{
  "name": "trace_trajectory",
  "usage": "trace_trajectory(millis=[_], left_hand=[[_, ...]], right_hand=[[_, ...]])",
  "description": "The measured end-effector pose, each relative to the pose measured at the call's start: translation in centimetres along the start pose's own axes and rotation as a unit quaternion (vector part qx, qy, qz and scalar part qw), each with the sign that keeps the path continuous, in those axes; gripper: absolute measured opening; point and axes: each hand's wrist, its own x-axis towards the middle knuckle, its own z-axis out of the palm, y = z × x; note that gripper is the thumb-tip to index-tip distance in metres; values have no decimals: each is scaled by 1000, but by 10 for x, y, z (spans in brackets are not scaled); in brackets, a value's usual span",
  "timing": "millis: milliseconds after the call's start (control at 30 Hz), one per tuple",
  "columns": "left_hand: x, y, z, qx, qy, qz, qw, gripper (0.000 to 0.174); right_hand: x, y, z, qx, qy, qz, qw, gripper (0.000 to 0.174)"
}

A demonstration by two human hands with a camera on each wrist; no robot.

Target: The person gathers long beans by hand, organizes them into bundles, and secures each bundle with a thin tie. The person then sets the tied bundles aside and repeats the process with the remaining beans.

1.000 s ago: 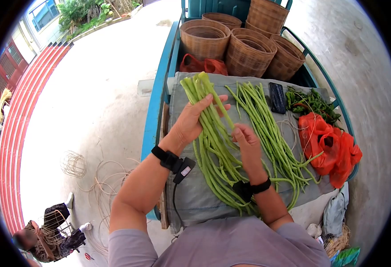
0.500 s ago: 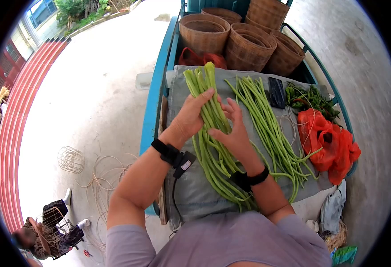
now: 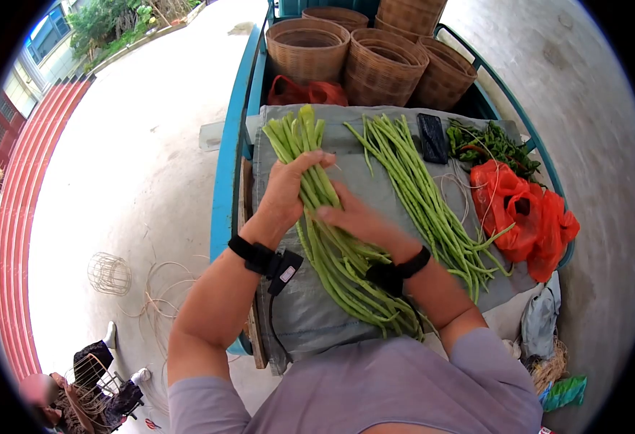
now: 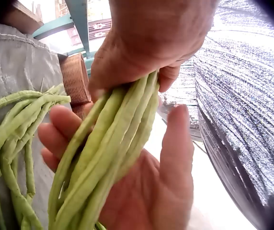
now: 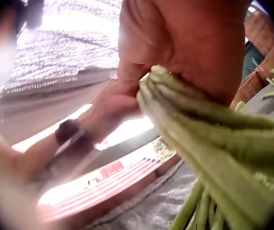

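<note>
My left hand (image 3: 283, 194) grips a bundle of long green beans (image 3: 328, 264) just below its upper ends, thumb across the front. The bean ends stick up above the fist, and the tails lie curved over the grey cloth. Against the bundle's side, below the left hand, is my right hand (image 3: 364, 223), blurred. The left wrist view shows the right palm (image 4: 139, 199) spread behind the beans (image 4: 110, 143), its thumb and fingers uncurled on either side. A second pile of long beans (image 3: 429, 206) lies to the right.
The grey cloth (image 3: 288, 318) covers part of a blue cart bed (image 3: 225, 195). Woven baskets (image 3: 307, 54) stand at the back. A dark packet (image 3: 432, 137), green peppers (image 3: 502, 148) and red plastic bags (image 3: 520, 217) lie right. A person (image 3: 79, 394) sits at lower left.
My right hand pinched one bean beside the bundle, then loosened its fingers, and now lies against the bundle with the palm. The left hand keeps its grip. The head view has shifted slightly.
</note>
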Motion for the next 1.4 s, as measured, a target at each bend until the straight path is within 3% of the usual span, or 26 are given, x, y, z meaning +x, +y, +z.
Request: trace_trajectory(millis=[100, 167, 200, 233, 267, 333, 467, 567, 667, 800, 867, 967, 1100, 1300, 1400], left_hand=[[-18, 16, 29, -56, 3, -14, 998, 16], [-9, 10, 13, -26, -51, -19, 998, 16], [-4, 6, 5, -11, -78, -21, 997, 17], [-1, 3, 1, -10, -76, -28, 997, 18], [2, 1, -1, -8, -74, -36, 997, 20], [3, 2, 0, -4, -63, -34, 997, 20], [2, 3, 0, 1, -41, -40, 998, 17], [6, 2, -8, -2, -67, -45, 997, 26], [-1, 7, 2, -13, -27, -39, 999, 32], [2, 5, -2, -20, -49, -31, 998, 38], [5, 4, -4, -28, -47, -41, 998, 39], [4, 4, -3, -43, -49, -40, 997, 41], [5, 1, 0, -63, -59, -20, 996, 44], [5, 0, -4, -54, -103, -24, 993, 45], [2, 4, -4, -52, -116, -56, 990, 41]], right_hand=[[9, 17, -60, 102, -44, 89, 990, 56], [21, 28, -96, -139, 99, 130, 977, 48], [24, 49, -111, -331, 161, 118, 922, 42], [28, 74, -124, -507, 217, 99, 828, 36], [31, 91, -133, -548, 227, 90, 800, 32], [36, 110, -142, -623, 247, 70, 739, 24], [42, 120, -144, -653, 250, 89, 709, 20], [42, 118, -144, -671, 280, 66, 683, 19], [39, 103, -139, -619, 303, 80, 720, 15], [18, 69, -114, -362, 339, -11, 868, 17], [9, 46, -88, -203, 338, -49, 917, 18], [-12, 22, -54, -106, 315, -60, 941, 18], [-27, 18, -27, -118, 250, -56, 959, 18], [-35, 11, -15, -173, 210, -91, 958, 17], [-40, 7, -14, -253, 217, -121, 935, 19]])
